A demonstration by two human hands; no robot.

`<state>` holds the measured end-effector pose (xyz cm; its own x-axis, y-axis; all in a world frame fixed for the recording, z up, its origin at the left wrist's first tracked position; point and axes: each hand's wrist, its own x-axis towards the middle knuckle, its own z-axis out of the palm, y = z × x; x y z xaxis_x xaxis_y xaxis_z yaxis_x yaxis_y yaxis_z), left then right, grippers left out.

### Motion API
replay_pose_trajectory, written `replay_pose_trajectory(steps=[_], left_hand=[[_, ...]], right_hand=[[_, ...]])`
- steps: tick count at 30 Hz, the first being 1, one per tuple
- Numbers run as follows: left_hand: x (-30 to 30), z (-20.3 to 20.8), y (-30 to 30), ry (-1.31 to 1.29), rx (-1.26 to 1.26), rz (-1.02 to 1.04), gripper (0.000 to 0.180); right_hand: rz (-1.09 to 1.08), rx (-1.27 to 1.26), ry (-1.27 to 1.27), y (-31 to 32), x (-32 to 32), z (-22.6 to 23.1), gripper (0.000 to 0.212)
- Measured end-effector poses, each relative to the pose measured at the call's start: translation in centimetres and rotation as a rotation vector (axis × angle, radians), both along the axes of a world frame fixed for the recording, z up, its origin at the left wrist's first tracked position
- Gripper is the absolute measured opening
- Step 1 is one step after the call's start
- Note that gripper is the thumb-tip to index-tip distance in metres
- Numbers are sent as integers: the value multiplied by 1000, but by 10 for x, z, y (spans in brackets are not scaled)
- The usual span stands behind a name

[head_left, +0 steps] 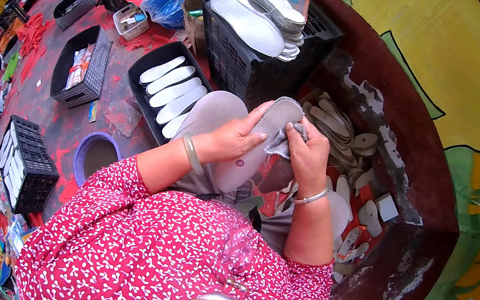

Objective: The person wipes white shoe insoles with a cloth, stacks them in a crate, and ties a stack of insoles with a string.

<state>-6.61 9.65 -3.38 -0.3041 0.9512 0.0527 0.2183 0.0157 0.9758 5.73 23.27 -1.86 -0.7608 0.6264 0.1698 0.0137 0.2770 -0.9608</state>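
The left hand (235, 139) grips a grey insole (240, 164) by its side, thumb laid along the upper face and fingers curled behind the edge. The right hand (308, 156) pinches a bunched grey cloth (280, 143) between thumb and fingers, the wad pressed to the insole's right edge. The insole stands tilted above the lap, its stitched rounded end up and away from the body, a small dark round mark near the lower end.

A pale bangle (193, 154) circles the left wrist, a silver one (311, 196) the right. Just beyond the left forearm sits a black bin (143, 110) with white insoles (176, 92) lying in a row. Farther out, a tall black crate (230, 61) carries a stack of insoles (276, 8) — white faces up. On the right, loose insoles (346, 130) lie heaped near the foot of a painted wall (437, 50). To the left are a purple-rimmed basin (79, 157), a grey woven basket (98, 64) and — nearer the body — another black crate (40, 169) holding white insoles.
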Motion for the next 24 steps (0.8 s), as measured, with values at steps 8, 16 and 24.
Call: replay_pose_trajectory(steps=[8,16,24], left_hand=[[-23,28,-3,-31,-213,-220,52],[-42,82,-14,35,-317,-305,58],[-82,46,-54,-740,263,-10,38]], right_hand=[[228,-469,21,26,18,31,34],[280,-355,68,32,32,25,22],[-24,-768,286,29,28,21,21]])
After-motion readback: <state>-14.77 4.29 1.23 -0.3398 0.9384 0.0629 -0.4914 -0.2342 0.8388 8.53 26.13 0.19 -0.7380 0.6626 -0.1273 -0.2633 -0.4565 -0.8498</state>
